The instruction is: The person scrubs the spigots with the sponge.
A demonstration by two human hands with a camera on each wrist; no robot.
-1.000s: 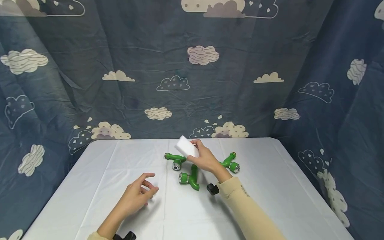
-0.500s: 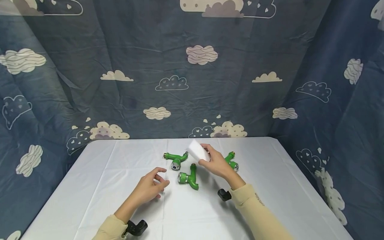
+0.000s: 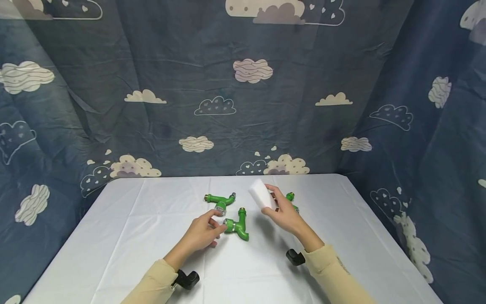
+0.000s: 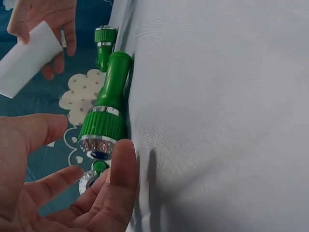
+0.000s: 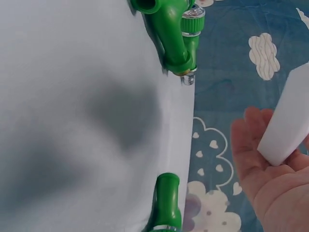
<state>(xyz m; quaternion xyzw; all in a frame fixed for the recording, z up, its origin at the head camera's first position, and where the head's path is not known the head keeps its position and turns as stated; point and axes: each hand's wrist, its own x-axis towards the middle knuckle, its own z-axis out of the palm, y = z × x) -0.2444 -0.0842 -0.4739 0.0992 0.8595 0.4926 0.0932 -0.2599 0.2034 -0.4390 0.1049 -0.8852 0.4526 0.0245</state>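
Observation:
My right hand (image 3: pixel 285 216) holds a white sponge block (image 3: pixel 260 193) above the table, fingers on one side and thumb on the other. My left hand (image 3: pixel 200 233) is at the knob end of the front green tap (image 3: pixel 241 227), fingers loosely bent. In the left wrist view the thumb stands apart from that tap's ribbed knob (image 4: pixel 102 124), and a fingertip lies close to it; contact is unclear. A second green tap (image 3: pixel 222 199) lies behind the left hand. The third green tap (image 3: pixel 290 196) is partly hidden by the right hand.
A white cloth covers the table (image 3: pixel 125 236). Behind and at the sides hangs a dark blue curtain (image 3: pixel 171 122) with cloud prints. Black camera mounts (image 3: pixel 187 279) sit at both wrists, low over the cloth.
My left hand has moved right and forward to the front tap's knob. My right hand has carried the sponge to the right, now covering part of the right tap.

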